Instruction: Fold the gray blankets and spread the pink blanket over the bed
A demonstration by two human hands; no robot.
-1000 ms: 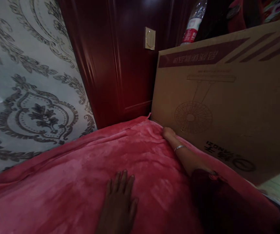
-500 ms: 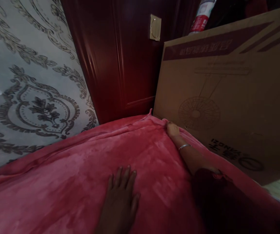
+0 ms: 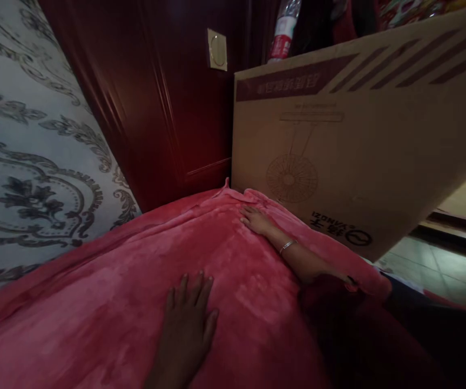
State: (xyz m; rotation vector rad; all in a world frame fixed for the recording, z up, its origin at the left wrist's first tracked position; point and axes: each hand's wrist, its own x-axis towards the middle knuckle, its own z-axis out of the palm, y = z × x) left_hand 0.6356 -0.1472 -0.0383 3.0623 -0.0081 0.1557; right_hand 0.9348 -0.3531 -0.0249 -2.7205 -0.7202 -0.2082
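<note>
A pink plush blanket (image 3: pixel 95 302) covers the bed in front of me. My left hand (image 3: pixel 186 324) lies flat on it near the bottom middle, fingers stretched out and holding nothing. My right hand (image 3: pixel 255 220) reaches forward to the blanket's far corner, beside the big cardboard box (image 3: pixel 358 140). Its fingers lie flat on the fabric, open. A silver bangle (image 3: pixel 287 246) circles that wrist, and a dark sleeve covers the arm behind it.
The cardboard box, printed with a fan drawing, stands upside down against the bed's right side. Dark red wood panelling (image 3: pixel 155 97) with a gold plate (image 3: pixel 217 49) rises behind. Patterned wallpaper (image 3: pixel 26 162) is at left. A plastic bottle (image 3: pixel 283 29) shows above the box. Tiled floor (image 3: pixel 439 259) lies right.
My right hand has drawn back from the gap beside the box and now rests flat on the blanket's corner. The view has swung to the right. My left hand has stayed in place.
</note>
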